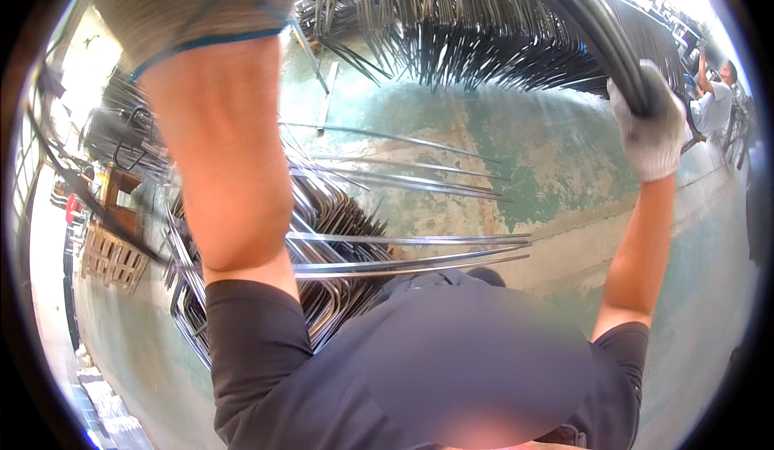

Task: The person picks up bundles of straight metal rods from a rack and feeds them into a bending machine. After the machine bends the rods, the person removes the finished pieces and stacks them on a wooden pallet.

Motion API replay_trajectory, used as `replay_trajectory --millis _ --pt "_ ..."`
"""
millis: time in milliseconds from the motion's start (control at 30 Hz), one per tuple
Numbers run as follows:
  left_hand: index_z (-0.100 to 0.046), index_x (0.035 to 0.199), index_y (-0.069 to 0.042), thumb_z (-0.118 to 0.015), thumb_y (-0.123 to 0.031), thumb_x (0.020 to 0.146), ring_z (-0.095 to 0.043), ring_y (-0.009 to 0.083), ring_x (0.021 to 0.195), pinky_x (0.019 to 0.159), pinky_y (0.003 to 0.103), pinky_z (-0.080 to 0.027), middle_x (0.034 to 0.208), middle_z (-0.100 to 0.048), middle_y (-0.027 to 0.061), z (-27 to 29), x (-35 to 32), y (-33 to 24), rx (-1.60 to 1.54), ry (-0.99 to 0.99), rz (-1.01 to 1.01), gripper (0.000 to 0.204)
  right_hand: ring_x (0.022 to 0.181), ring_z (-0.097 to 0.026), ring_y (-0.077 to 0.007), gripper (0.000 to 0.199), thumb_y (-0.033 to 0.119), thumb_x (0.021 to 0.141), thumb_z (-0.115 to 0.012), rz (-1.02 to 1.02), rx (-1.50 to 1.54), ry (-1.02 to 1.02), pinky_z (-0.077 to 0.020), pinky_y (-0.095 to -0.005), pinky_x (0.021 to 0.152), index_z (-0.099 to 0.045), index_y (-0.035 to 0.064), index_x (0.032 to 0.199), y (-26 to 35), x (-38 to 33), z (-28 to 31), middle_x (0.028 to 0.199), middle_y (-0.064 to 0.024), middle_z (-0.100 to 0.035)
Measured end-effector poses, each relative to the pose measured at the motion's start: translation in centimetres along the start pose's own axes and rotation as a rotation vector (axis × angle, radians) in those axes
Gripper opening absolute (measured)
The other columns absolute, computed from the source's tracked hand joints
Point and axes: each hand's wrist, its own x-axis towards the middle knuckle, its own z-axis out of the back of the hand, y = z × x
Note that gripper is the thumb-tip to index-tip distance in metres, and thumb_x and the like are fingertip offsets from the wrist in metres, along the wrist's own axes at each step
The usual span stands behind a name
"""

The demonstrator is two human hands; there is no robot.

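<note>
My right hand [655, 137], in a white knit glove, is raised at the upper right. It is closed around a bundle of dark bent metal tubes [601, 27] that curve down from the top edge. My left hand [197, 10] is lifted high at the upper left in a greyish glove with a blue cuff edge. It is smeared by motion, and its fingers lie beyond the frame, so what it holds is hidden. Below my left arm lies a stack of shiny bent metal tubes [326, 208], with long ends pointing right.
A dense mass of dark metal tubes [459, 47] fills the far side. More dark tubes [125, 135] and a wooden pallet [113, 256] stand at left. Another person [713, 103] is at the far right. The green floor [556, 168] is worn.
</note>
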Motion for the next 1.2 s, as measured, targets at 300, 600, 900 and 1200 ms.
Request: replay_trajectory --millis 300,600,900,1200 --pt "-0.058 0.084 0.006 -0.050 -0.001 0.085 -0.057 0.0308 0.069 0.078 0.047 -0.050 0.071 -0.055 0.0164 -2.0 -2.2 20.4 -0.371 -0.146 0.531 0.010 0.060 -0.053 -0.0173 0.019 -0.001 0.069 -0.067 -0.329 0.273 0.211 -0.0469 -0.0275 0.060 -0.060 0.0030 0.086 -9.8 -8.8 -10.5 0.070 -0.0118 -0.054" --pt "-0.055 0.096 -0.005 -0.057 0.005 0.084 -0.058 0.0233 0.070 0.076 0.043 -0.050 0.076 -0.056 0.0083 2.9 -3.8 31.6 -0.225 -0.510 0.750 0.015 0.059 -0.055 -0.0181 0.016 0.007 0.075 -0.072 -0.506 0.576 0.576 -0.0490 -0.0301 0.061 -0.063 0.0048 0.088 -14.9 -10.8 -28.3 0.068 -0.0122 -0.059" --pt "-0.055 0.093 -0.002 -0.059 0.006 0.082 -0.057 0.0214 0.063 0.069 0.041 -0.054 0.074 -0.054 0.0074 18.3 -3.8 38.1 0.006 -0.765 0.758 0.014 0.066 -0.058 -0.0208 0.019 0.013 0.074 -0.072 -0.430 0.756 0.946 -0.0495 -0.0343 0.063 -0.063 0.0048 0.089 -10.2 -11.5 -47.5 0.072 -0.0112 -0.061" --pt "-0.055 0.088 -0.001 -0.059 0.006 0.079 -0.058 0.0231 0.063 0.068 0.038 -0.051 0.070 -0.055 0.0096 33.5 -1.7 41.3 0.212 -0.795 0.738 0.012 0.076 -0.066 -0.0251 0.028 0.022 0.078 -0.074 -0.382 0.746 1.331 -0.0519 -0.0376 0.073 -0.066 0.0065 0.099 -3.0 -5.6 -63.4 0.081 -0.0156 -0.068"
